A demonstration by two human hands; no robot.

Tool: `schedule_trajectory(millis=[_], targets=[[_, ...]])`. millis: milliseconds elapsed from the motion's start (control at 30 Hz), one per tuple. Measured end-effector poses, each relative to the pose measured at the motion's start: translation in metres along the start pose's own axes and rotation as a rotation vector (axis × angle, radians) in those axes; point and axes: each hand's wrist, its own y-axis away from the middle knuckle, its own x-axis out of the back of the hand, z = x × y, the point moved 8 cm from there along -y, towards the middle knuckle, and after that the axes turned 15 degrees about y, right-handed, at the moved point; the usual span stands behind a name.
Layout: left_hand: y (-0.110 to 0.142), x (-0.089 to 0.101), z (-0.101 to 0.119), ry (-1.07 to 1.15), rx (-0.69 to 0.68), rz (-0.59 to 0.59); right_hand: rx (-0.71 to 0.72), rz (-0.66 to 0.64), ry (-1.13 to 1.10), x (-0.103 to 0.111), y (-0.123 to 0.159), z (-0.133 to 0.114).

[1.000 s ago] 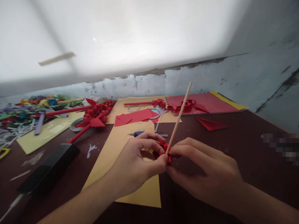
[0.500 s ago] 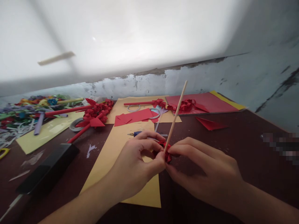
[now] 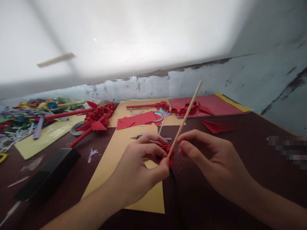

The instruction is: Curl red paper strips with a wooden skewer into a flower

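Note:
Between its thumb and fingers, my left hand (image 3: 144, 166) pinches a thin wooden stick (image 3: 188, 113) at its lower end. The stick slants up to the right. A curled red paper piece (image 3: 171, 159) sits against the stick's base, partly hidden behind the left fingers. My right hand (image 3: 211, 156) is just right of the stick, fingers bent and a little apart, with nothing visible in them. Behind the left hand lies a pen (image 3: 136, 137) on yellow paper (image 3: 103, 175).
Finished red paper flowers (image 3: 97, 118) on red stems lie at the left, beside a tape roll (image 3: 77, 128) and a black box (image 3: 48, 172). Colourful paper strips (image 3: 21, 118) heap at the far left. A red folder (image 3: 223, 107) and folded red paper (image 3: 214, 126) lie at right.
My right hand has let go of the red paper and moved slightly up and right. The stick's top has tilted further right, while my left hand stays in place.

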Motion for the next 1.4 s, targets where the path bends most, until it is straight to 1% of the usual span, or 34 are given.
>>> schedule_trajectory(millis=[67,300,433,500,567,633,733,800,1000,1167,1300,1400], targets=[[0.000,-0.001,0.000,-0.019,-0.015,-0.011,-0.035,-0.030,-0.055,-0.003,-0.002,0.004],[0.000,-0.001,-0.002,0.003,0.003,-0.011,-0.082,-0.053,-0.094,-0.006,0.000,0.011],[0.000,0.001,-0.003,-0.009,0.009,0.001,-0.102,-0.026,-0.145,-0.005,-0.001,0.013],[0.000,0.001,-0.002,-0.024,-0.009,-0.004,-0.115,-0.015,-0.166,-0.004,-0.002,0.013],[0.000,0.002,-0.002,-0.033,-0.028,-0.014,-0.133,-0.032,-0.186,-0.006,-0.003,0.014],[0.000,0.002,-0.004,-0.033,-0.031,-0.024,-0.165,-0.079,-0.231,-0.011,-0.004,0.017],[-0.001,0.002,-0.010,-0.023,0.011,-0.037,-0.209,-0.158,-0.335,-0.019,-0.006,0.021],[-0.003,0.001,-0.014,-0.007,0.055,-0.050,-0.222,-0.183,-0.376,-0.022,-0.006,0.024],[-0.006,0.001,-0.018,0.012,0.113,-0.062,-0.261,-0.218,-0.374,-0.026,-0.006,0.030],[-0.006,-0.003,-0.016,0.073,0.154,-0.082,-0.388,-0.252,-0.342,-0.029,-0.005,0.038],[-0.006,-0.007,-0.016,0.091,0.179,-0.118,-0.402,-0.274,-0.383,-0.030,-0.004,0.038],[-0.004,-0.008,-0.017,0.104,0.189,-0.122,-0.436,-0.254,-0.432,-0.029,-0.004,0.039]])
